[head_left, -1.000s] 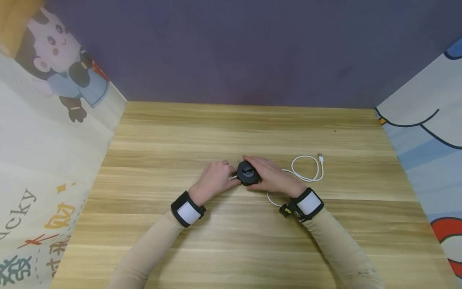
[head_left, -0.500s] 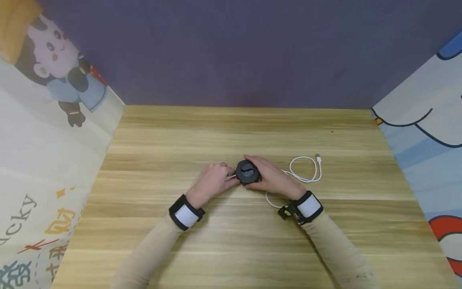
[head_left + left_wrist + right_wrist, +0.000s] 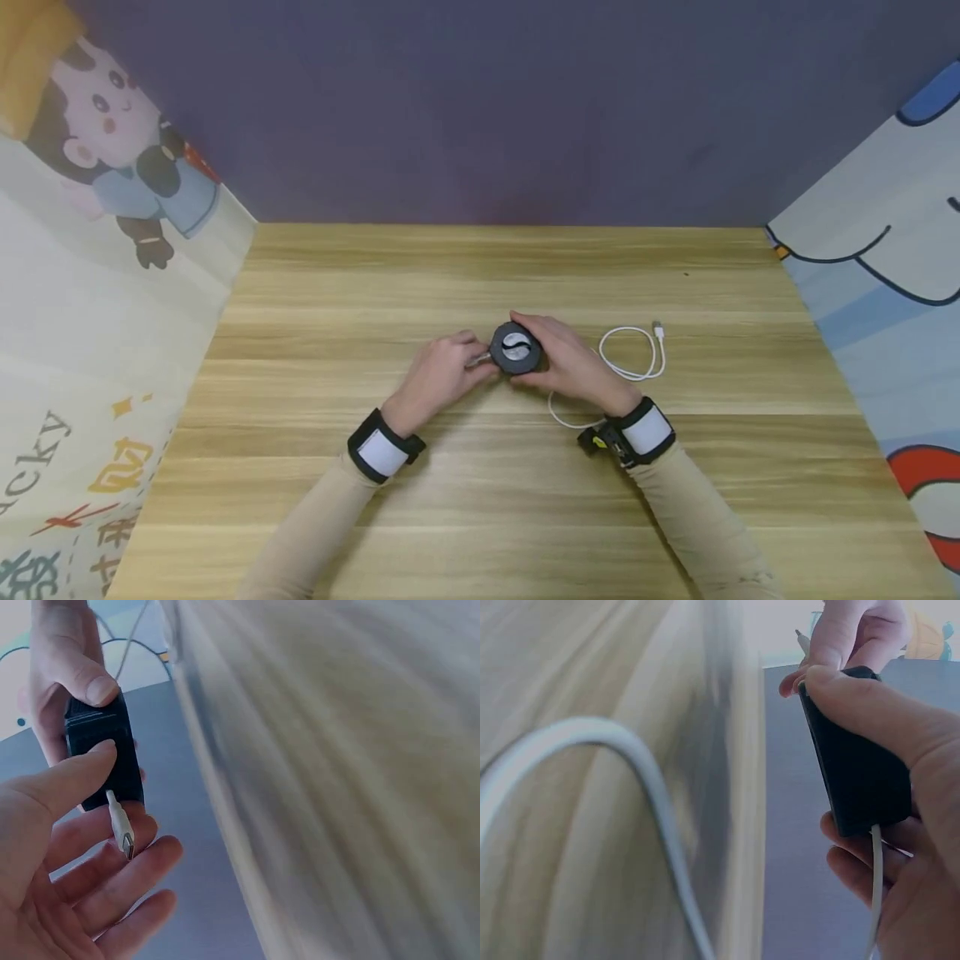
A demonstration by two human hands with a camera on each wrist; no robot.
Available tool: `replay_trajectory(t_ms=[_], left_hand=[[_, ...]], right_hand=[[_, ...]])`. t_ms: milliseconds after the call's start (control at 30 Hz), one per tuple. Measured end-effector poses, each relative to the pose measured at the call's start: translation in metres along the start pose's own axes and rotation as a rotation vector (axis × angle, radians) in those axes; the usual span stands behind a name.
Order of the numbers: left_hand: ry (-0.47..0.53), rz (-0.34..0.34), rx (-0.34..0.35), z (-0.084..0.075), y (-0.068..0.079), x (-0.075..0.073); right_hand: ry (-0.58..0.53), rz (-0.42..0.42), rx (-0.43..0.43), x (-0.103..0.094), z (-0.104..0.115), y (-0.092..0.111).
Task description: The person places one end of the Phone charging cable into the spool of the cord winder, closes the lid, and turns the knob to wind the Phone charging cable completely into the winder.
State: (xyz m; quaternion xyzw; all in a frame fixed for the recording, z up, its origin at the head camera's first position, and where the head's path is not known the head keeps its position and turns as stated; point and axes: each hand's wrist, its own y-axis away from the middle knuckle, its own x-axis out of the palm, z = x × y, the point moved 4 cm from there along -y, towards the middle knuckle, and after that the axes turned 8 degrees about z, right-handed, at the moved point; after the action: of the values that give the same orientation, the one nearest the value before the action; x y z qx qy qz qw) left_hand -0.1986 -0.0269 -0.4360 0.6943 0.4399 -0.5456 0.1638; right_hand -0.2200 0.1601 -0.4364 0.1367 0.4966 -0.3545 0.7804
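Observation:
A black, many-sided cable winder [image 3: 516, 363] with an S-shaped groove on its top face is between both hands. My right hand [image 3: 567, 358] grips its right side, thumb on one edge and fingers on the opposite one. On the left edge, my left hand [image 3: 444, 369] pinches the winder with its thumb [image 3: 86, 771] and index finger, the other fingers loosely bent. A white cable's small metal-tipped plug [image 3: 122, 832] sticks out there, between left thumb and fingers. From the opposite side of the winder, the white cable [image 3: 877, 877] runs out under my right hand.
The cable's free length [image 3: 628, 372] lies looped on the wooden table [image 3: 450, 275] to the right, ending in a USB plug [image 3: 658, 331]. Another bend of it passes near the right wrist strap [image 3: 643, 429]. A dark panel [image 3: 510, 117] rises behind the table.
The cable winder has tilted and turned a little, so its grooved face now catches more light. Both hands keep their grip. The whole head view has shifted slightly.

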Motion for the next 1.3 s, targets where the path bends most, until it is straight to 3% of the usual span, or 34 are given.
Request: replay_trajectory(t_ms=[567,900,1300], left_hand=[[0.057,-0.156,0.113,-0.003,-0.011,-0.03],[0.149,-0.262,0.137,-0.004,-0.016,-0.049],[0.241,-0.328,0.152,-0.003,-0.023,-0.054]], right_hand=[[0.001,-0.128,-0.026,-0.03,0.02,-0.003],[-0.037,-0.197,-0.045,-0.043,0.028,-0.004],[-0.024,-0.251,-0.027,-0.057,0.034,-0.001]])
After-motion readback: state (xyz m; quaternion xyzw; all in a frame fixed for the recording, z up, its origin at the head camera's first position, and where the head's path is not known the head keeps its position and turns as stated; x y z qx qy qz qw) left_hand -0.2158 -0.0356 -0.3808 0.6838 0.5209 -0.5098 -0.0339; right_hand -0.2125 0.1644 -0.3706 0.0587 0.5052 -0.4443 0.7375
